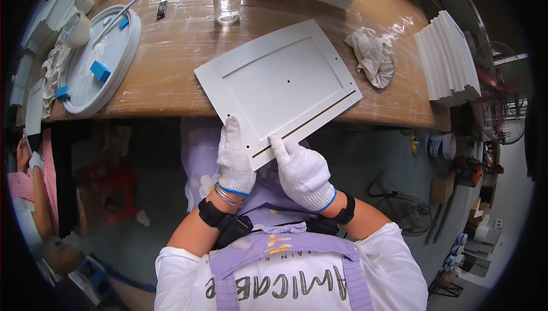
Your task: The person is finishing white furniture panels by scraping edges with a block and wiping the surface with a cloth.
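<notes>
A white rectangular panel [285, 77] with a recessed middle, small dark holes and a long narrow slot is tilted over the table's near edge. My left hand [235, 154], in a white knit glove, grips its near left corner, fingers lying along the face. My right hand [302, 174], gloved likewise, is at the panel's near edge. Its index finger is stretched out and touches the face beside the slot; the other fingers are curled, and what they hold, if anything, is hidden. A crumpled white cloth [371, 57] lies right of the panel.
The film-covered table [165, 77] bears a round white tray [132, 54] with blue blocks [100, 71], and a clear jar [227, 5] of liquid. White panels [448, 57] stand stacked at the right. Another person's arm [40, 197] shows at far left; a fan [402, 208] stands below right.
</notes>
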Available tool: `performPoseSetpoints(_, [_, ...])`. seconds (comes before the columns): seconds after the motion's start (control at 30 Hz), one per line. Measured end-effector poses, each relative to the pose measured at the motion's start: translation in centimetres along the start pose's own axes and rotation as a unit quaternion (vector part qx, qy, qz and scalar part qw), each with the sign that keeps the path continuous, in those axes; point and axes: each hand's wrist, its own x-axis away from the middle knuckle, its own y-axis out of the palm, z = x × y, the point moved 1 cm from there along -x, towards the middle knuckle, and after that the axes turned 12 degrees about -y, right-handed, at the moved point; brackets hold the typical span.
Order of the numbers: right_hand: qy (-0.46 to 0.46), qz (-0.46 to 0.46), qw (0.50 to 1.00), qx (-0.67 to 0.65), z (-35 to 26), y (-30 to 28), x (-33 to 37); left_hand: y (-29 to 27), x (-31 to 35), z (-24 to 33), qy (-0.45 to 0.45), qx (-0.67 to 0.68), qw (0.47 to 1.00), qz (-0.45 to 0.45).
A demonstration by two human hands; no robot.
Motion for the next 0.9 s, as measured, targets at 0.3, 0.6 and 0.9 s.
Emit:
performPoseSetpoints(0.3, [0.029,0.020,0.999,-0.004,0.7,-0.3,-0.4,-0.5,-0.5,-0.6,0.016,0.002,1.000,-0.009])
performPoseSetpoints(0.6, [0.060,0.077,0.995,-0.012,1.1,-0.1,-0.7,-0.7,-0.4,-0.4,-0.032,0.020,0.999,-0.011])
performPoseSetpoints(0.9, [-0.006,-0.045,0.997,-0.062,-0.6,-0.3,-0.5,-1.5,0.0,0.3,-0.083,0.007,0.994,-0.066])
